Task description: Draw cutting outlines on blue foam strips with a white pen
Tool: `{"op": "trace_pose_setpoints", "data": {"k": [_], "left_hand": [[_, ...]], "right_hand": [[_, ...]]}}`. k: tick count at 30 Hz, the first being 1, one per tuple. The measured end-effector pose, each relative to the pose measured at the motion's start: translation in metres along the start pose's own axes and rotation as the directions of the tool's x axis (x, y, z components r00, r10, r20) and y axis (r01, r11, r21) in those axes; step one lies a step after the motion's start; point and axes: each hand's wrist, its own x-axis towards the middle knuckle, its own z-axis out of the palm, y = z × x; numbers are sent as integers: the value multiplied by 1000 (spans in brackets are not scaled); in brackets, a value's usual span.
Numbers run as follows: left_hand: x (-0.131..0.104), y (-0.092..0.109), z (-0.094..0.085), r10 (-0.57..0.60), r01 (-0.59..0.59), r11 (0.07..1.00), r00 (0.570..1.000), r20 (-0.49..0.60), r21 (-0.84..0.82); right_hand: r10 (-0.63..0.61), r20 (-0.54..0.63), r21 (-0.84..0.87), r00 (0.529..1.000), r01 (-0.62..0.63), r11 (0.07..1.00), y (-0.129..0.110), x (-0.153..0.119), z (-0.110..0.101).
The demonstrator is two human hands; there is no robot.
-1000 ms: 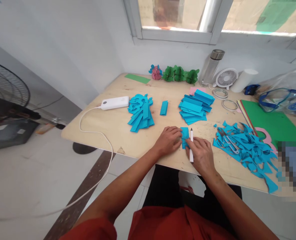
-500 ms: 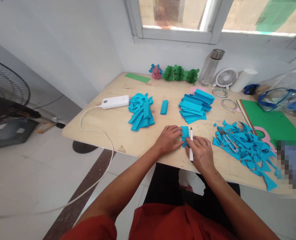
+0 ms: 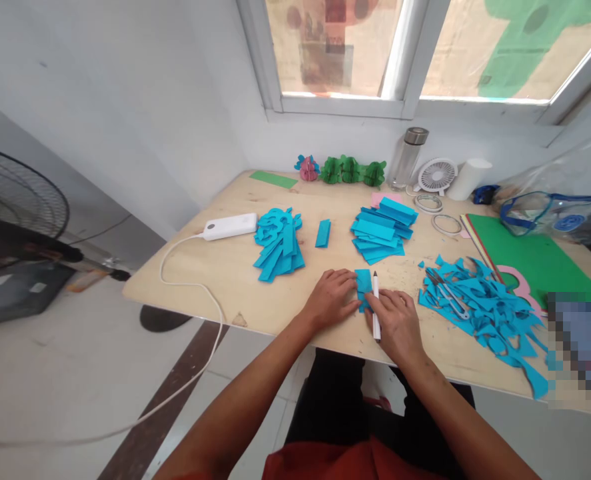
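Tabletop (image 3: 270, 307): pale wood, under the window (image 3: 345, 67), things spread across it.
Floor fan (image 3: 35, 241): black, off past the tabletop's left end.
Scrap pile (image 3: 500, 327): torn-looking blue offcuts, person's right side, small cutting tool (image 3: 458, 308) lying on top.
Green sheets (image 3: 530, 247): flat, just behind the scraps, pink cut-out at the near corner.
Folded blue stack (image 3: 380, 230): uneven heap, beyond the hands.
Cut-out pile (image 3: 280, 250): blue, fanned, left of the stack; one folded strip (image 3: 323, 233) sits between them.
Right hand (image 3: 398, 320): fingers curled closed around white pen (image 3: 376, 327), fingertips at the blue paper's right edge.
Left hand (image 3: 331, 297): fingers extended, loosely spread, tips touching the left edge, nothing gripped that I can see.
Blue paper (image 3: 363, 279): flat on the tabletop near its front edge, between both hands, partly covered.
White pen: dark tip pointing away from the person, barrel partly hidden by fingers.
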Motion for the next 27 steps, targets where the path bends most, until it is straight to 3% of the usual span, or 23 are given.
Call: {"op": "trace_pose_setpoints", "data": {"k": [17,27], "left_hand": [[1,2,-1,-2,2,1000,1000,-3,18],[2,3,-3,7,-13,995,998,64,97]], "right_hand": [[26,-4,37,1000,-26,999,0,-1,1],[28,-10,19,1000,-28,999,0,0,0]]}}
